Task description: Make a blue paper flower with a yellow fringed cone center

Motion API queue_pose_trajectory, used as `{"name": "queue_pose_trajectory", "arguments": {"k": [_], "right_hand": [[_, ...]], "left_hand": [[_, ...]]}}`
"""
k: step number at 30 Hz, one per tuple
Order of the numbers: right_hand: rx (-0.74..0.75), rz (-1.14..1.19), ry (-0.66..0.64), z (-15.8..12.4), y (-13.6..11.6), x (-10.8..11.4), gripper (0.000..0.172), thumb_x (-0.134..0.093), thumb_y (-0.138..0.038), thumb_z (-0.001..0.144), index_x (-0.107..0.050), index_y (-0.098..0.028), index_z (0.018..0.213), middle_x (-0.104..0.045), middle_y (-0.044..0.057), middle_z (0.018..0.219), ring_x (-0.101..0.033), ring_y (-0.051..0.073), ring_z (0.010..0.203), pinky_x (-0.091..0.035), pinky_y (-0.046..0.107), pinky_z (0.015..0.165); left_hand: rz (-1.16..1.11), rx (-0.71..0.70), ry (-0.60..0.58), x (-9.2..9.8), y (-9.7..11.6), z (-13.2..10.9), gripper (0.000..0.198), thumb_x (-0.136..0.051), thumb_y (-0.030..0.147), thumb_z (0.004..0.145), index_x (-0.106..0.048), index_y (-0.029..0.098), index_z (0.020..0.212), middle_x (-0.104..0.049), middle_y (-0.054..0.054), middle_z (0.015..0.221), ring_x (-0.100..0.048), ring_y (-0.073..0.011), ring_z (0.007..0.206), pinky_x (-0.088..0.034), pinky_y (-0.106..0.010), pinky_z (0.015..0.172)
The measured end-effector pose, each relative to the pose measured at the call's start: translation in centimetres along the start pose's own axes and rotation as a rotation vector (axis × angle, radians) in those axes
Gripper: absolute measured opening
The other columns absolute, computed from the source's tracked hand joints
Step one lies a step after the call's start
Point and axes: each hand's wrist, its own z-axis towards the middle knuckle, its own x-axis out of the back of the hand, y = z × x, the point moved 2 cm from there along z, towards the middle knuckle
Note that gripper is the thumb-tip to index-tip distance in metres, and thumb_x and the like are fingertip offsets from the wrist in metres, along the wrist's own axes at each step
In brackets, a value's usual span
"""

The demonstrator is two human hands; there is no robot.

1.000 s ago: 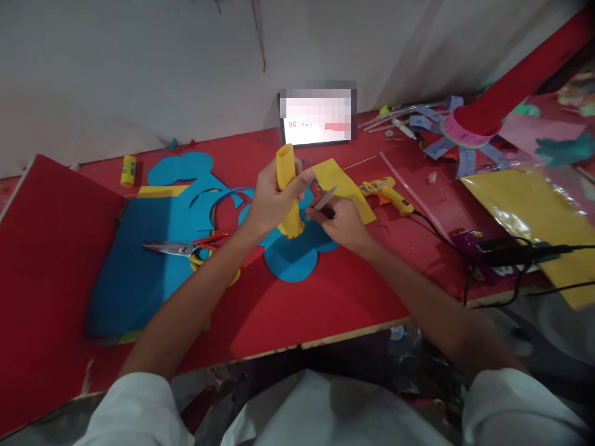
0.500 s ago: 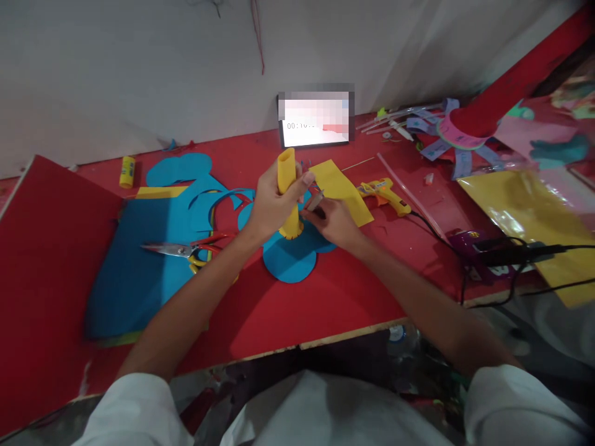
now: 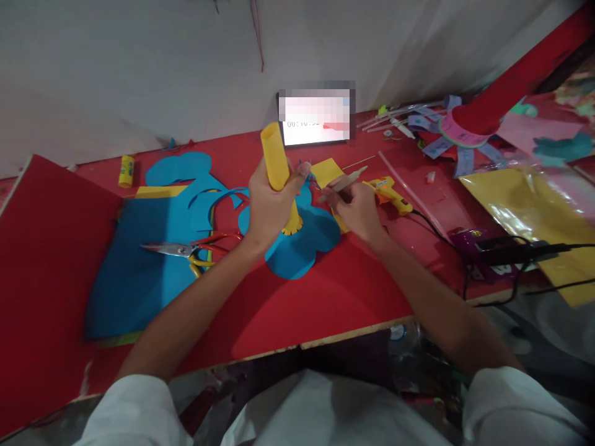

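Observation:
My left hand (image 3: 274, 210) is wrapped round a yellow paper tube (image 3: 275, 155). The tube leans to the left, and its notched lower end meets a blue flower-shaped sheet (image 3: 292, 257) on the red table. Between the fingers of my right hand (image 3: 356, 210) is a thin pale stick-like tool (image 3: 346, 181), apart from the tube and pointing up to the right. A yellow sheet (image 3: 328, 170) lies partly behind my right hand. Part of the blue flower is hidden under my left hand.
Red-and-yellow scissors (image 3: 179, 249) rest on blue sheets (image 3: 134, 260) at the left, near a glue stick (image 3: 126, 171). A yellow glue gun (image 3: 390, 195) with a black cord lies at the right. Behind stands a lit screen (image 3: 316, 118) against the wall.
My left hand has tipped the tube's top to the left. My right hand has moved right, away from the tube's base, with the pale tool turned and more of it showing.

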Motion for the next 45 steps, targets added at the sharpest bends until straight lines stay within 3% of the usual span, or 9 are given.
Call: {"name": "queue_pose_trajectory", "arguments": {"k": [3, 7, 13, 21, 25, 34, 38, 42, 45], "right_hand": [[-0.001, 0.121, 0.073, -0.1, -0.2, 0.4, 0.042, -0.072, -0.064, 0.097, -0.069, -0.023, 0.09, -0.068, 0.002, 0.073, -0.061, 0.016, 0.061, -0.049, 0.033, 0.058], [0.014, 0.164, 0.09, -0.3, -0.6, 0.6, 0.048, -0.069, -0.072, 0.096, -0.067, -0.024, 0.089, -0.069, 0.002, 0.074, -0.059, 0.015, 0.059, -0.047, 0.031, 0.055], [0.093, -0.044, -0.125, -1.1, -1.2, -0.4, 0.044, -0.069, -0.064, 0.1, -0.068, -0.022, 0.085, -0.073, 0.004, 0.075, -0.06, 0.017, 0.062, -0.043, 0.033, 0.06], [0.114, -0.204, -0.411, -1.3, -0.1, -3.0, 0.042, -0.062, -0.058, 0.103, -0.067, -0.021, 0.083, -0.073, 0.006, 0.079, -0.064, 0.02, 0.07, -0.043, 0.034, 0.069], [0.074, -0.184, -0.308, -1.0, -0.1, -2.9, 0.037, -0.063, -0.052, 0.104, -0.07, -0.021, 0.087, -0.075, 0.007, 0.084, -0.066, 0.02, 0.073, -0.045, 0.034, 0.071], [0.042, -0.149, -0.301, -0.8, 0.3, -3.8, 0.038, -0.067, -0.053, 0.102, -0.066, -0.023, 0.079, -0.07, 0.003, 0.072, -0.064, 0.02, 0.066, -0.043, 0.034, 0.065], [0.002, -0.124, -0.264, -0.6, 0.2, -3.3, 0.046, -0.068, -0.063, 0.098, -0.062, -0.024, 0.075, -0.066, 0.003, 0.068, -0.06, 0.019, 0.063, -0.04, 0.034, 0.062], [-0.021, 0.026, -0.064, -0.2, 0.2, -1.7, 0.038, -0.072, -0.06, 0.096, -0.066, -0.023, 0.089, -0.066, 0.002, 0.073, -0.06, 0.019, 0.064, -0.044, 0.034, 0.062], [-0.009, 0.09, 0.012, -0.1, 0.2, -1.0, 0.033, -0.074, -0.055, 0.096, -0.066, -0.023, 0.096, -0.067, 0.002, 0.08, -0.06, 0.017, 0.066, -0.045, 0.033, 0.061]], "left_hand": [[-0.06, -0.072, -0.111, 0.7, 1.8, 1.2, 0.049, -0.079, 0.068, 0.092, -0.057, 0.024, 0.086, -0.055, 0.003, 0.071, -0.061, -0.0125, 0.063, -0.053, -0.029, 0.06], [-0.116, -0.09, -0.381, 1.1, 3.0, 2.0, 0.044, -0.084, 0.061, 0.09, -0.06, 0.024, 0.089, -0.06, 0.002, 0.076, -0.068, -0.0156, 0.07, -0.059, -0.031, 0.063], [-0.218, 0.08, -0.547, 0.8, -0.4, 1.4, 0.036, -0.087, 0.045, 0.088, -0.06, 0.021, 0.089, -0.061, 0.003, 0.074, -0.064, -0.0115, 0.063, -0.056, -0.026, 0.06], [-0.212, 0.101, -0.533, 0.6, -1.2, 1.0, 0.034, -0.087, 0.04, 0.086, -0.06, 0.021, 0.09, -0.06, 0.003, 0.076, -0.063, -0.011, 0.062, -0.056, -0.025, 0.059], [-0.22, 0.047, -0.503, 0.4, -1.0, 1.0, 0.035, -0.088, 0.042, 0.085, -0.061, 0.021, 0.087, -0.059, 0.003, 0.076, -0.06, -0.0096, 0.062, -0.055, -0.024, 0.06], [-0.197, 0.116, -0.523, 0.4, -1.2, 0.9, 0.047, -0.089, 0.058, 0.082, -0.058, 0.023, 0.089, -0.059, 0.003, 0.069, -0.061, -0.0139, 0.059, -0.055, -0.029, 0.057], [-0.123, 0.014, -0.328, 0.2, -1.8, 0.7, 0.054, -0.093, 0.061, 0.077, -0.06, 0.024, 0.099, -0.067, -0.002, 0.09, -0.067, -0.0165, 0.08, -0.06, -0.031, 0.074], [-0.018, -0.029, -0.069, 0.2, -1.9, 0.4, 0.051, -0.089, 0.059, 0.085, -0.06, 0.027, 0.112, -0.065, 0.001, 0.089, -0.066, -0.0157, 0.079, -0.057, -0.03, 0.073], [-0.033, -0.057, -0.064, 0.4, -0.5, 0.6, 0.045, -0.085, 0.061, 0.09, -0.062, 0.026, 0.107, -0.065, 0.001, 0.086, -0.066, -0.015, 0.073, -0.057, -0.031, 0.069]]}}
